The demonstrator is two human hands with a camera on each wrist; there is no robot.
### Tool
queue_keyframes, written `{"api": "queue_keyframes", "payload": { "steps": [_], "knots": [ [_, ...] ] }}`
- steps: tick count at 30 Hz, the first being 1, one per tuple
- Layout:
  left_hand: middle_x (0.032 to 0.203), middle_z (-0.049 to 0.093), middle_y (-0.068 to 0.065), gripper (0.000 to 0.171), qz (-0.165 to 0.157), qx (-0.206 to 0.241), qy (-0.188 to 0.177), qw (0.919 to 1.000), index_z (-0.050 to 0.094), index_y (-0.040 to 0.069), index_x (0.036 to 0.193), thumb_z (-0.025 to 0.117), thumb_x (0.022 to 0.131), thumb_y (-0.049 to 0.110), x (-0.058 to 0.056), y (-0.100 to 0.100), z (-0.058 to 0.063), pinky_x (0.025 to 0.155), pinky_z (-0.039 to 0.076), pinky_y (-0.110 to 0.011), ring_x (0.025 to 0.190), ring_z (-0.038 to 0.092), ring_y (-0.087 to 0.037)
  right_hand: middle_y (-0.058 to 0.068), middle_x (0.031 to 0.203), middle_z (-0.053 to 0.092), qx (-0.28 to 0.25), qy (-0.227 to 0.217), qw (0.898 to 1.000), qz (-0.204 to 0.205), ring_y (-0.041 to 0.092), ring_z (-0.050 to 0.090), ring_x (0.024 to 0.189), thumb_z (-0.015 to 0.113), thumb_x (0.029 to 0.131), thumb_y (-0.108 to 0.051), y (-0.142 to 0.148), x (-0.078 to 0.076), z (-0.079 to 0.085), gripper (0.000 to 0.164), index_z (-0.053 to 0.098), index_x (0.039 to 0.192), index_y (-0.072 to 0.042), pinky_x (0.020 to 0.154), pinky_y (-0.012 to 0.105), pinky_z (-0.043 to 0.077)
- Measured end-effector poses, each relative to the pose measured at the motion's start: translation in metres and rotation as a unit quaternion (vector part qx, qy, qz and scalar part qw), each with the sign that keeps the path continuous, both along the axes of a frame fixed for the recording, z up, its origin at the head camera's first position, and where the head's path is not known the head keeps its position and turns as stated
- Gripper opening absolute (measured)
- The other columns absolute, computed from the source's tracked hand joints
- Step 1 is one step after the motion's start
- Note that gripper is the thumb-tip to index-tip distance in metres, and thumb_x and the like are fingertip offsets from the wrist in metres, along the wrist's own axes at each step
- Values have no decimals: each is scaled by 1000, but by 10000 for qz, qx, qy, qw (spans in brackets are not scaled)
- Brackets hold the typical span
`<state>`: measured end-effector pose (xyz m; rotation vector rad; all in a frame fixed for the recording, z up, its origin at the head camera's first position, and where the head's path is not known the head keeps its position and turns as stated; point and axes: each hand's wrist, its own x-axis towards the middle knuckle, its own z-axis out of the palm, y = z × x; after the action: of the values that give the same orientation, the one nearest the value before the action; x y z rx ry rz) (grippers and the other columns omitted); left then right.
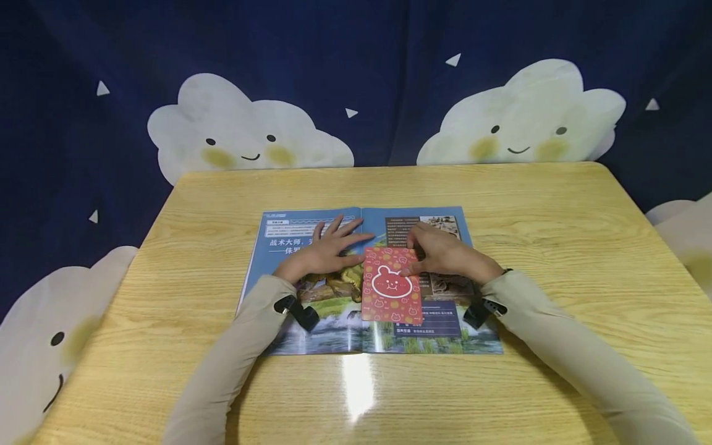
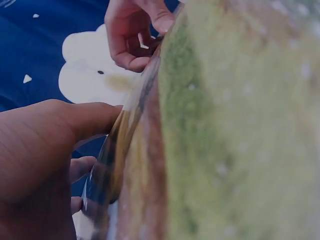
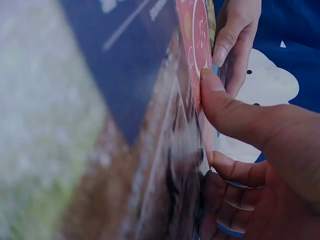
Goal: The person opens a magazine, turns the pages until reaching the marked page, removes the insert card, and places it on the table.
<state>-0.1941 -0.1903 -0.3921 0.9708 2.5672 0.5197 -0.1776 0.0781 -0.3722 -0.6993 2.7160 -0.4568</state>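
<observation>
An open magazine point(image 1: 328, 327) with printed pages lies on the wooden table. On its right page, beside the centre fold, rests a flat red card point(image 1: 391, 309) with a white-outlined bear face. My left hand point(image 1: 325, 250) lies on the left page with its fingers spread, the thumb near the card's upper left corner. My right hand point(image 1: 442, 250) holds the card at its upper right part. In the right wrist view, the thumb point(image 3: 220, 100) sits on the card's face and the index finger is bent at its edge. The left wrist view shows the magazine close up.
The wooden table point(image 1: 556, 222) extends around the magazine on all sides. Behind it hangs a dark blue cloth point(image 1: 389, 74) with white smiling clouds. A black band device point(image 1: 297, 311) is on the left wrist and another point(image 1: 485, 312) on the right. Light glares on the table's front.
</observation>
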Motion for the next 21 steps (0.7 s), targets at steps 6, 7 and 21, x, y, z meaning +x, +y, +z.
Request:
{"api": "queue_keyframes", "payload": {
  "steps": [6,7,21],
  "knots": [
    [162,8,-3,54,5,101,37,9999,33,27,152,45,101,42,0,0,-3,111,-9,-61,147,-8,-35,5,85,48,-232,-174,9995,-154,19,43,71,83,75,-38,0,1,0,49,50,95,-8,63,34,37],
    [162,8,-3,54,2,115,36,9999,33,27,152,45,101,42,0,0,-3,111,-9,-61,147,-8,-35,5,83,49,-286,-221,9992,-178,19,43,70,83,76,-38,0,1,0,49,50,95,-8,62,33,37],
    [163,7,-3,55,-14,195,84,9998,30,27,153,44,102,43,-1,-1,-7,111,-9,-61,147,-9,-34,4,77,57,-952,-261,9945,-362,17,49,63,76,86,-25,4,1,-1,32,53,98,-5,60,32,41]
  ]
}}
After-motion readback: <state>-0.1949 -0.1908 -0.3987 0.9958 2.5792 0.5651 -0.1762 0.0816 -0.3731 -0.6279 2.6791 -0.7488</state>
